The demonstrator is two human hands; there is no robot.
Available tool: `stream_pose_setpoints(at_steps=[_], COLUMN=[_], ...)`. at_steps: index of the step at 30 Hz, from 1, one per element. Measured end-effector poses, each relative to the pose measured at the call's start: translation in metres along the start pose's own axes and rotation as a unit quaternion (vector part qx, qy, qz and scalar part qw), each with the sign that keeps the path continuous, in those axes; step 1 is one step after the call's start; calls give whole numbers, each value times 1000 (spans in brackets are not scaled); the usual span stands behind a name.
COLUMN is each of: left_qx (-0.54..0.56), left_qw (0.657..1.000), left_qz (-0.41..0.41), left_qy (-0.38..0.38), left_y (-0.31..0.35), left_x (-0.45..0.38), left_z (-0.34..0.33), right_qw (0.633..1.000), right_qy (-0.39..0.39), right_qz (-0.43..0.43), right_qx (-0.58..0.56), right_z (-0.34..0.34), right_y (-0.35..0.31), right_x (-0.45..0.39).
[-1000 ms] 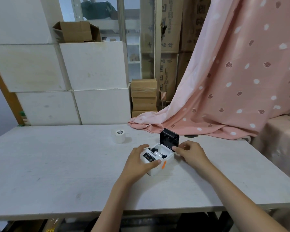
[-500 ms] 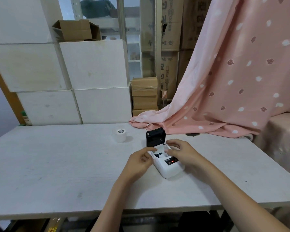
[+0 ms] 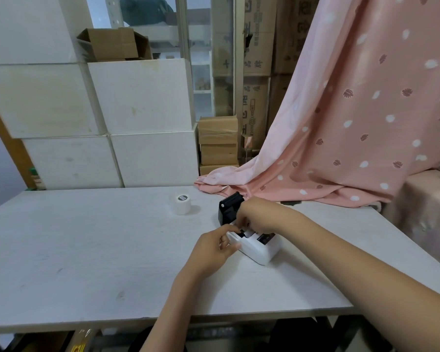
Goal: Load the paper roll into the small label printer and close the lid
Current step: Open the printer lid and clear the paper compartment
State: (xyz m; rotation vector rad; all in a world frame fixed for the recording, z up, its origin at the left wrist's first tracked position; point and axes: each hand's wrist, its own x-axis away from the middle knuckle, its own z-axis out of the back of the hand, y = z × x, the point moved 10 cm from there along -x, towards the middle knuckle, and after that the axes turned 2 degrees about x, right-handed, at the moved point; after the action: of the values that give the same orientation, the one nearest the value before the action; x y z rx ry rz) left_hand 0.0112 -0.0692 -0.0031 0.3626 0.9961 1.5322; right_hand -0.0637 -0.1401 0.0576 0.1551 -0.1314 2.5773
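Right, status:
Printer: small white label printer (image 3: 258, 250) sits on the table (image 3: 87, 250), near its right-centre, long axis running diagonally from near-right to far-left.
Lid: black lid (image 3: 228, 208) stands up and open at the printer's far end; bay exposed, no roll seen in it.
Paper roll: white paper roll (image 3: 180, 204) stands on end on the table, apart from the printer, up and to the left of it.
Left hand: left hand (image 3: 214, 250) grips the printer's near-left side, fingers curled on the casing.
Right hand: right hand (image 3: 257, 219) reaches over the open bay, fingers bent down into it; whether it pinches anything, cannot tell.
Key relation: roll lies on the left-hand side, nearer the left hand; probably that hand fetches it.
Roll axis: vertical now; likely needs tipping to lie across the bay.
Writing: dark label on the roll's top, unreadable; print on cartons (image 3: 255, 47) behind, not legible enough to quote.
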Motion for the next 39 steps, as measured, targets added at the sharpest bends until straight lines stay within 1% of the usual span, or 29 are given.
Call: stream_pose_setpoints(at_steps=[2, 5, 9, 13, 15, 17, 19, 21, 23, 25, 28, 30, 32, 35, 39], left_qx=[-2, 0, 0, -3, -1, 0, 2, 0, -7, -11, -13, -16, -33, -53, -37], left_qw=[1000, 1000, 1000, 1000, 1000, 1000, 1000, 1000, 1000, 1000, 1000, 1000, 999, 998, 999], left_qz=[-3, -7, -15, -14, -15, -14, -14, -16, -19, -18, -17, -14, -17, -18, -11], left_qy=[0, 1, 4, 6, 7, 8, 7, 9, 12, 15, 16, 12, 4, -5, 1], left_y=[0, 1, 3, 1, 1, 1, 1, 1, 1, 0, 0, -1, 0, 2, 4], left_x=[0, 0, -1, -1, -2, -2, -1, -1, -1, -2, -2, -1, -2, -3, -2], left_z=[0, 1, 2, 2, 2, 2, 2, 3, 3, 3, 3, 1, -1, -3, -1], right_qw=[998, 994, 995, 997, 998, 997, 995, 993, 986, 971, 937, 919, 909, 906, 904], right_qy=[-51, -78, -73, -57, -42, -20, 14, 51, 89, 132, 181, 209, 216, 213, 204], right_qz=[-12, -36, -52, -45, -52, -64, -63, -61, -80, -126, -202, -236, -262, -277, -288], right_qx=[42, 60, 40, 22, 0, -46, -79, -89, -118, -156, -220, -238, -240, -239, -242], right_z=[-8, -14, -20, -17, -12, -8, 0, 8, 14, 14, 0, -13, -25, -37, -48], right_y=[-3, -4, -2, -1, 4, 12, 19, 25, 39, 64, 103, 122, 132, 136, 138], right_x=[-6, -12, -19, -16, -13, -12, -11, -4, 4, 15, 35, 48, 59, 67, 65])
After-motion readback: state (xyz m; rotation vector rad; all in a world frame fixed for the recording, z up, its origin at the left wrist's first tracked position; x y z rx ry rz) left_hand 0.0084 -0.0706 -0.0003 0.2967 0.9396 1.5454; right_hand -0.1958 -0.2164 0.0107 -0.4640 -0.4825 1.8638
